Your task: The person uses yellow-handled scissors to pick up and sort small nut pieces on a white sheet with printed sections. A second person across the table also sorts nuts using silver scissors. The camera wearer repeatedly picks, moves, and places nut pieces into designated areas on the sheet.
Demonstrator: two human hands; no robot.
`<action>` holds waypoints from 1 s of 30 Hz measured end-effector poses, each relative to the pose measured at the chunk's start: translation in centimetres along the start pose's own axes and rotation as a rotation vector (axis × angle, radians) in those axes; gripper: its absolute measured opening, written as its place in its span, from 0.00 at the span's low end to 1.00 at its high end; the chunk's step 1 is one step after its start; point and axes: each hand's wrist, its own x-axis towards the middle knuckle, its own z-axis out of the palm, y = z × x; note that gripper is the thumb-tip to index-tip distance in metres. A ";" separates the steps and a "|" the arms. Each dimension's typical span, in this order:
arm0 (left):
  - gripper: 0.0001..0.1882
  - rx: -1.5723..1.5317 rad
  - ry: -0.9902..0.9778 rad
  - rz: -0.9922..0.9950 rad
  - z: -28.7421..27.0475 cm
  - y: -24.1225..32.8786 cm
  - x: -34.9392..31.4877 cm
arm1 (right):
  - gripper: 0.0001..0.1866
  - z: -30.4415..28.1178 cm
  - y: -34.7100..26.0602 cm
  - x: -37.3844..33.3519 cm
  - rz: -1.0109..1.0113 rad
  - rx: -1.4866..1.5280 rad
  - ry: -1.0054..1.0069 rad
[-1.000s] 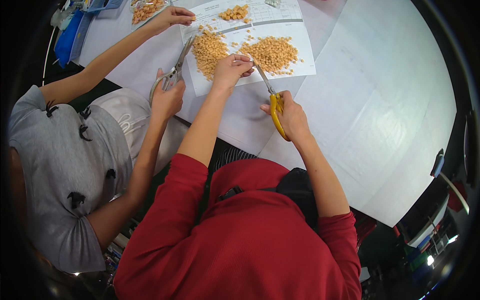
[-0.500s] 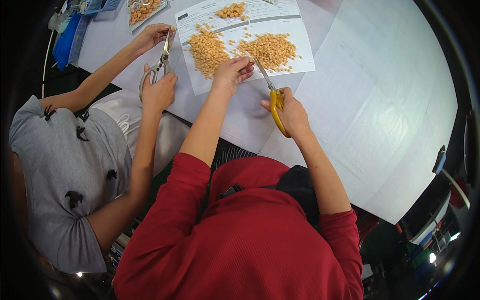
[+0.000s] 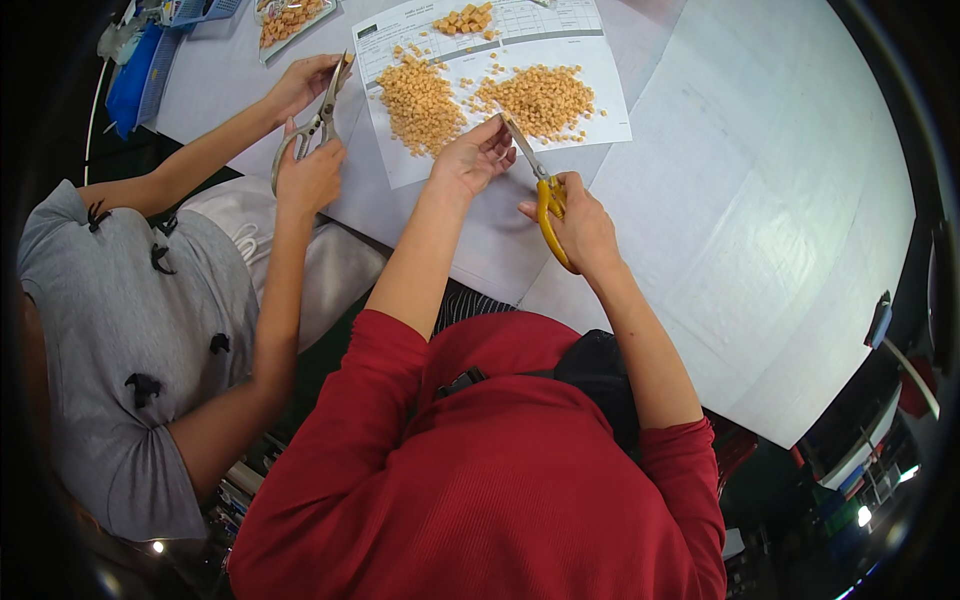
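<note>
My left hand (image 3: 476,160) pinches a small orange-tan piece (image 3: 504,117) in its fingertips; the piece is mostly hidden. My right hand (image 3: 586,226) grips yellow-handled scissors (image 3: 546,208), whose blades point up and left to those fingertips. Just beyond lie two heaps of small orange-tan cubes, a left heap (image 3: 418,104) and a right heap (image 3: 542,102). Larger cubes (image 3: 463,19) form a smaller group farther back. All of them rest on a printed white sheet (image 3: 615,122).
At my left, a co-worker in a grey shirt (image 3: 150,300) holds metal scissors (image 3: 328,112) and a small piece. A clear bag of orange pieces (image 3: 288,22) and a blue basket (image 3: 150,80) are at the far left. The white table (image 3: 760,210) extends right.
My left hand has turned slightly, with its fingers more spread, and stays by the blade tips. My right hand has barely moved. The co-worker's scissors have shifted slightly.
</note>
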 end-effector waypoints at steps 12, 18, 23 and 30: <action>0.08 0.163 0.093 0.120 1.2 -0.9 -0.8 | 0.35 -0.1 -0.1 0.1 0.073 -0.032 -0.027; 0.11 0.250 0.098 0.203 0.9 -0.4 -0.9 | 0.35 -0.6 -0.3 0.1 0.083 -0.042 -0.046; 0.12 0.345 0.048 0.285 0.5 0.4 -1.2 | 0.36 -0.1 0.2 -0.2 0.021 -0.003 -0.010; 0.12 0.719 -0.044 0.364 0.4 1.8 -1.6 | 0.37 -0.3 0.1 -0.4 0.004 -0.020 -0.010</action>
